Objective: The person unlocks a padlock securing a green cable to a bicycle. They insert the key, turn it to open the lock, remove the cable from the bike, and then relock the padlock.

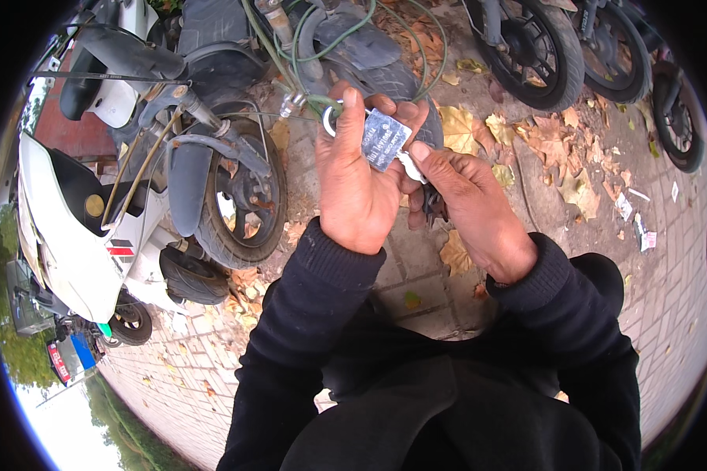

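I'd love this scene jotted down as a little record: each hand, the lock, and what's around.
Left hand: holds the padlock
Right hand: pinches a silvery key at the padlock's edge; whether it is inserted is unclear
Padlock: dark rectangular body, printed face showing
Cable: green, beside the shackle
Left side: white scooter
Upper right: parked wheels, including a large black one
Ground: paving with dry leaves
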Motion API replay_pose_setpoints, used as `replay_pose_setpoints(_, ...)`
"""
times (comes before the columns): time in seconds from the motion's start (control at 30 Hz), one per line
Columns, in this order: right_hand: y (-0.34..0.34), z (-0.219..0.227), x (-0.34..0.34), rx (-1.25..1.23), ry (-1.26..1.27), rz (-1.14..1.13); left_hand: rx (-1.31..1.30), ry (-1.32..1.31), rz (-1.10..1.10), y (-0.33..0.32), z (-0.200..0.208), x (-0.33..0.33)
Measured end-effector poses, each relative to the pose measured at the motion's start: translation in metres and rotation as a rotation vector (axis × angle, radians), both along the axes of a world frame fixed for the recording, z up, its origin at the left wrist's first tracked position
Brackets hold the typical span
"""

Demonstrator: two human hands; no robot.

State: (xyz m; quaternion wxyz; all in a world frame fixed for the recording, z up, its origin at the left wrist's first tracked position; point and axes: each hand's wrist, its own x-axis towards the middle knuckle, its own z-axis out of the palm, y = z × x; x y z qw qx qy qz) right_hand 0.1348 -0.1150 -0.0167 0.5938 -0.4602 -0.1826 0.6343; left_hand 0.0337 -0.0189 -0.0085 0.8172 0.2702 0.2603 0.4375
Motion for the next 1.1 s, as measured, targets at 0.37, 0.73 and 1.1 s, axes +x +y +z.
replay_pose_setpoints(0.37, -0.001, -0.009, -0.007, -0.027, 0.153, -0.077, 0.038, -0.031, -0.009, 0.001, -0.006, 0.001)
replay_pose_setpoints(0.73, 0.003, -0.007, -0.003, -0.125, 0.338, -0.045, 0.057, -0.061, -0.055, 0.004, -0.005, 0.002)
replay_pose_setpoints(1.1, 0.009, -0.008, -0.007, -0.165, 0.237, -0.069, 0.034, 0.047, -0.039, 0.004, -0.006, 0.001)
